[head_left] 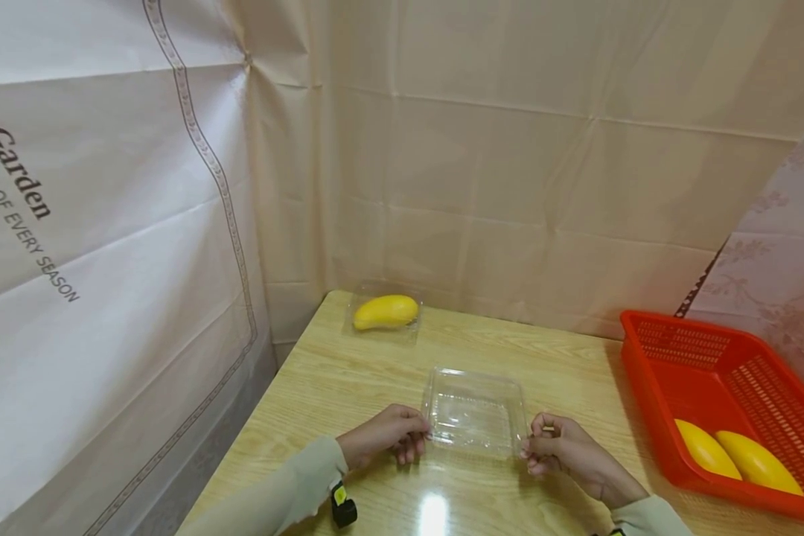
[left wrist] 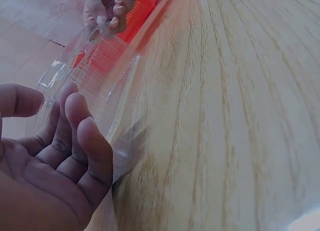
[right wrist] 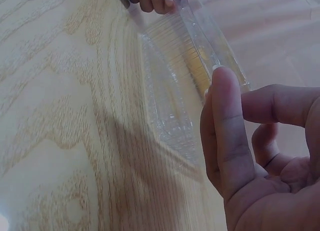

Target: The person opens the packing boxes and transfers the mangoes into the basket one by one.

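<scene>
Left hand (head_left: 390,435), right hand (head_left: 566,450) pinch one box (head_left: 472,424). Beyond fingers, one boxed mango (head_left: 385,311); rightward, two mangoes (head_left: 758,463), one basket (head_left: 633,353). Cloth (head_left: 141,298): "Garden", "EVERY SEASON".

Head view: red basket (head_left: 650,406) is cut off by the right edge; yellow fruits (head_left: 758,463) inside are partly hidden by its near side. Lettering (head_left: 16,167) is cropped at left, tabletop (head_left: 382,506) at bottom. Left wrist view: left hand (left wrist: 60,176) is clipped at left, right hand (left wrist: 109,10) at top; clear container (head_left: 476,409) is partly covered by fingers (left wrist: 95,151).
</scene>
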